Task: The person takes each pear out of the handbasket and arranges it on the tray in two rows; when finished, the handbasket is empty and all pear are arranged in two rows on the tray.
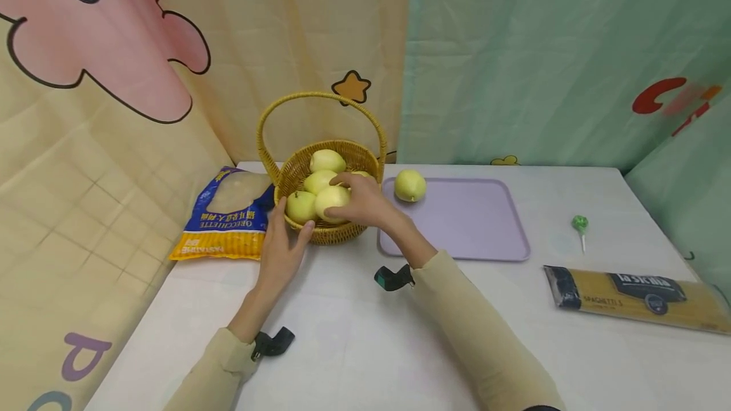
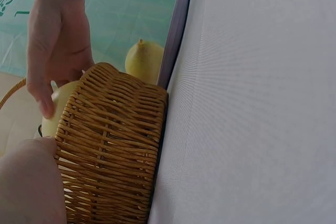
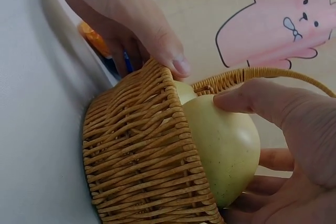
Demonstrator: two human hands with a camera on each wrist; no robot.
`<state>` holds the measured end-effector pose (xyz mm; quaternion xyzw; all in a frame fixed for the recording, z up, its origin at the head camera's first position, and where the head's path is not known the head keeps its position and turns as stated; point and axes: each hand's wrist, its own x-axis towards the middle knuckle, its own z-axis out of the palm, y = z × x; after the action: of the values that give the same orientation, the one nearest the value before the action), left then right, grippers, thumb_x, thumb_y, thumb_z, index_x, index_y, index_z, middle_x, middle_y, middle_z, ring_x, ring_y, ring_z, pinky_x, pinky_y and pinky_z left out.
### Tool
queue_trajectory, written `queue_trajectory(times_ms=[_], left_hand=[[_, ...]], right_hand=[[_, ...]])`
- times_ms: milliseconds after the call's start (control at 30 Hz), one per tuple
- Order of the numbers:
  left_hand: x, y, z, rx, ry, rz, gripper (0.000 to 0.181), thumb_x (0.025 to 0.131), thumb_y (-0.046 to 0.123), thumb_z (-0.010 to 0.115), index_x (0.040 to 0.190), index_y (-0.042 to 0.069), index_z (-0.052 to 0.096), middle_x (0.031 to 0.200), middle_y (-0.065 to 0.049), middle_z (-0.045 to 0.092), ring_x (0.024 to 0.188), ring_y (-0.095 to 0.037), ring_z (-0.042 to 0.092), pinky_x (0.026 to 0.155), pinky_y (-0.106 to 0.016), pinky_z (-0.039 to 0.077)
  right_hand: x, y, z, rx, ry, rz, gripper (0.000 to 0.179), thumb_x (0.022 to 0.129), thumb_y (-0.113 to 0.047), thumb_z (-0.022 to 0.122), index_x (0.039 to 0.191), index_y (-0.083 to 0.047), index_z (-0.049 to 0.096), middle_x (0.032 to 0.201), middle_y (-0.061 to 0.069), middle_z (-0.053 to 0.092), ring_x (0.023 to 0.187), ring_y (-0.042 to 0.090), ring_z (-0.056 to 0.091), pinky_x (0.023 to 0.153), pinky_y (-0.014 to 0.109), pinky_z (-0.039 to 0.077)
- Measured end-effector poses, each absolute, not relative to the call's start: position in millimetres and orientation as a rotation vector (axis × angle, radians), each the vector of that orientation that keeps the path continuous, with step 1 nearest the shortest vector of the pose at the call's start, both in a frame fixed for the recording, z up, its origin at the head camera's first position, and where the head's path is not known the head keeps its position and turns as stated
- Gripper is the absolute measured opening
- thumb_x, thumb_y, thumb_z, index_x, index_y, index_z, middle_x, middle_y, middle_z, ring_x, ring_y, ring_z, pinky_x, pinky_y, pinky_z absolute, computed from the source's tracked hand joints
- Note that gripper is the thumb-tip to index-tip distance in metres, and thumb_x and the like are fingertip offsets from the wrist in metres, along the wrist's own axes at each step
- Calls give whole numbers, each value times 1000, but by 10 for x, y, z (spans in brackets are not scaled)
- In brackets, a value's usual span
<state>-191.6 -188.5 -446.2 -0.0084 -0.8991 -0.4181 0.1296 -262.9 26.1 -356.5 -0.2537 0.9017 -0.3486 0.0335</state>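
A wicker basket [image 1: 335,233] with a tall hoop handle holds several yellow-green pears [image 1: 328,161]. My right hand [image 1: 365,202] holds one pear [image 3: 223,148] at the basket's front right, thumb on one side and fingers around the other. In the right wrist view this pear bulges above the woven rim. My left hand [image 1: 281,251] holds the basket at its front left, with the thumb [image 3: 181,66] at the rim and the fingers along the outer wall. Another pear [image 1: 410,186] sits on the lilac tray [image 1: 457,221], at its back left corner.
An orecchiette pasta bag [image 1: 223,221] lies left of the basket, close to the left hand. On the right are a green lollipop [image 1: 580,224] and a spaghetti packet [image 1: 639,297]. Printed curtains [image 1: 514,62] hang behind and beside the white table [image 1: 342,335].
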Motion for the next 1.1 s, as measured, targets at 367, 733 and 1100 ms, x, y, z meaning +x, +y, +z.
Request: queue_trajectory(times_ms=[367, 733, 1100], left_hand=[[-1919, -1881, -4455, -40, -2601, -1224, 85, 106, 55, 56, 171, 17, 15, 176, -15, 16, 163, -41, 13, 128, -68, 18], [-1923, -1890, -4486, -39, -2587, -1203, 84, 106, 52, 57, 170, 16, 16, 175, -17, 21, 160, -41, 22, 128, -65, 22], [-1910, -1879, -4471, -49, -2585, -1207, 84, 106, 51, 57, 170, 14, 17, 174, -19, 21, 159, -43, 24, 127, -65, 23]], right_hand=[[-2536, 364, -3508, -795, 2744, -1476, 58, 90, -30, 84, 140, -8, 64, 137, 10, 69, 118, 26, 69, 98, 41, 60], [-2372, 548, -3328, -815, 2654, -1726, 57, 90, -30, 85, 140, -13, 65, 135, 4, 69, 121, 23, 69, 97, 40, 60], [-2275, 890, -3174, -840, 2616, -1917, 55, 91, -24, 84, 141, -12, 64, 133, 7, 70, 117, 22, 71, 95, 43, 62]])
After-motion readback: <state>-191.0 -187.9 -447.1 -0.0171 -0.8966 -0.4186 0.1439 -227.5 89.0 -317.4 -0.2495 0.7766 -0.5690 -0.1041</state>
